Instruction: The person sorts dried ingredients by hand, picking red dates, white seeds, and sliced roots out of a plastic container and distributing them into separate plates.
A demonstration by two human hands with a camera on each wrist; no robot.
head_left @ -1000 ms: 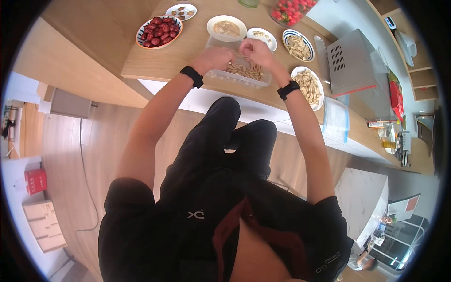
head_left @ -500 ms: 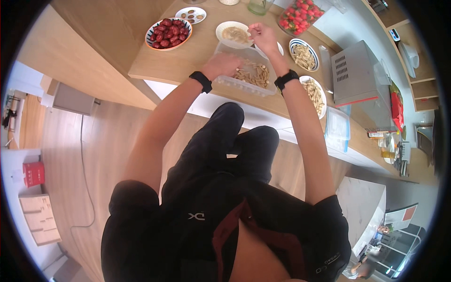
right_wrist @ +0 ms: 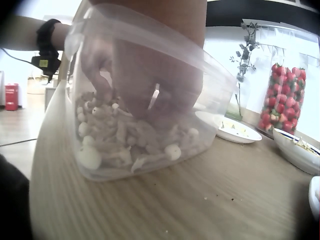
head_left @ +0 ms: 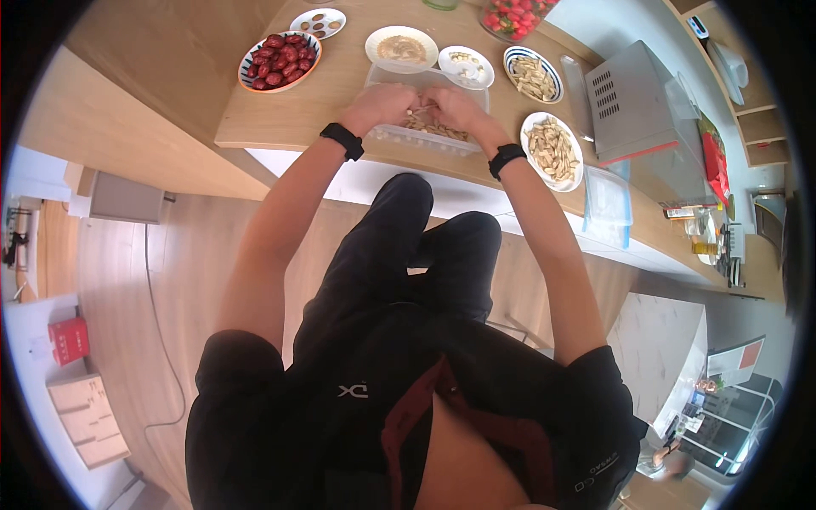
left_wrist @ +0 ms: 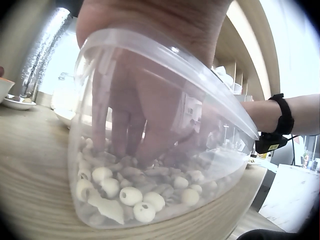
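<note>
A clear plastic container [head_left: 476, 102] holds pale beige dried strips [head_left: 438, 129] and round cream-coloured balls with small holes [left_wrist: 131, 196]. Both hands reach inside it from above. My left hand [head_left: 387, 105] points its long fingers down into the pile, seen through the wall in the left wrist view. Close beside it, my right hand [head_left: 457, 107] bends its fingers low among the pieces. A thin pale sliver shows between the two hands in the head view. The container wall blurs the fingertips, so I cannot tell whether the right hand pinches a piece.
Behind the container stand a plate of fine pale bits [head_left: 401, 48] and a plate with a few small pieces [head_left: 467, 66]. Bowls of beige strips [head_left: 552, 151] lie right, red dates [head_left: 281, 61] left. Strawberries in a jar [head_left: 512, 17] and a grey appliance [head_left: 633, 102] stand farther back.
My right hand went up over the small plate behind the container half a second ago and is now back inside the container, near the left hand. The left hand stayed in the container.
</note>
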